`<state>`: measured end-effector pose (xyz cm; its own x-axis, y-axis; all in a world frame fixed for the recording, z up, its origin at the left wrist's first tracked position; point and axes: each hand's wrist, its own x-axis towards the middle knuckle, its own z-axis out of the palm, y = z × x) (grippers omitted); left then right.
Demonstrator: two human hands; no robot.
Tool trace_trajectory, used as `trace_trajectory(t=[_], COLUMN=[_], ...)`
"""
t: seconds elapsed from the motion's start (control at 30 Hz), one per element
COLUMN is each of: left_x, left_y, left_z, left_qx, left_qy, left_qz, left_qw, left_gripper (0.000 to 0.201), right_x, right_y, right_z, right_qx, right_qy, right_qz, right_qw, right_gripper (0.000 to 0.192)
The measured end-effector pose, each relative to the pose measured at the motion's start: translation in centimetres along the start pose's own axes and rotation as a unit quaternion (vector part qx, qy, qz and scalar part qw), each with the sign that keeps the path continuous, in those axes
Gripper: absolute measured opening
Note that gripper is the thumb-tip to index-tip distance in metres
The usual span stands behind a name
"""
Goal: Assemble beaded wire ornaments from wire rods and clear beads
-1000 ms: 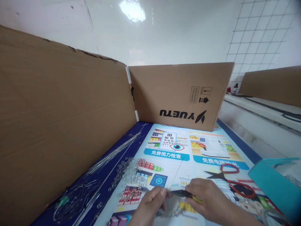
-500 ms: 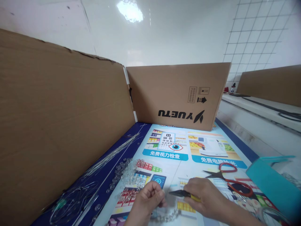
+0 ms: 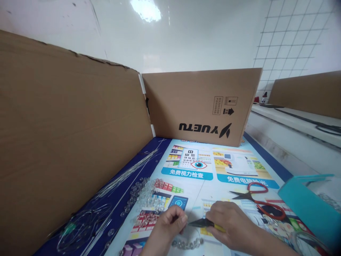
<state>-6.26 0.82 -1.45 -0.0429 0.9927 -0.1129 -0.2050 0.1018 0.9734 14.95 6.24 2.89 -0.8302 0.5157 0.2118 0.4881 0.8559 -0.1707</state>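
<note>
My right hand (image 3: pixel 226 222) is wrapped round a pair of pliers (image 3: pixel 201 223) with dark pointed jaws and a yellow handle. The jaws point left, their tips close beside the pinched fingers of my left hand (image 3: pixel 172 224). Just below the two hands hangs or lies a curved string of clear beads (image 3: pixel 188 244). Its thin line rises toward my left fingertips, which pinch it; the exact end is too small to make out. Many loose clear beads (image 3: pixel 151 199) are spread left of my left hand.
Red-handled scissors (image 3: pixel 257 199) lie right of my right hand, near a teal folder-like piece (image 3: pixel 306 209). Thin wires (image 3: pixel 128 174) and a tangled coil (image 3: pixel 80 231) lie along the left. Cardboard panels (image 3: pixel 197 106) stand at the back and left. A round clear container (image 3: pixel 310 243) sits front right.
My right hand and the pliers have shifted slightly left and down, the tips now closer to my left fingers. The view has tilted slightly.
</note>
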Motion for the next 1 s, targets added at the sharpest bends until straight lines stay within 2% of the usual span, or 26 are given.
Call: trace_trajectory(t=[0.2, 0.4, 0.77, 1.0], left_x=[0.2, -0.1, 0.3, 0.3], left_y=[-0.4, 0.7, 0.1, -0.2], left_z=[-0.3, 0.0, -0.1, -0.1], left_qx=[-0.016, -0.016, -0.056, -0.084], left_qy=[-0.013, -0.018, -0.04, -0.081], left_qz=[-0.005, -0.022, -0.061, -0.074], left_qw=[1.0, 0.999, 0.996, 0.99], left_gripper=[0.032, 0.032, 0.037, 0.035], right_x=[0.1, 0.1, 0.0, 0.0], right_y=[0.1, 0.3, 0.4, 0.4], right_z=[0.0, -0.1, 0.1, 0.2], right_qx=[-0.013, -0.023, -0.104, -0.138], right_qy=[-0.012, -0.013, 0.032, 0.026], right_qz=[0.005, 0.007, -0.032, -0.044], right_qw=[1.0, 1.0, 0.994, 0.989], right_gripper=[0.017, 0.017, 0.01, 0.008])
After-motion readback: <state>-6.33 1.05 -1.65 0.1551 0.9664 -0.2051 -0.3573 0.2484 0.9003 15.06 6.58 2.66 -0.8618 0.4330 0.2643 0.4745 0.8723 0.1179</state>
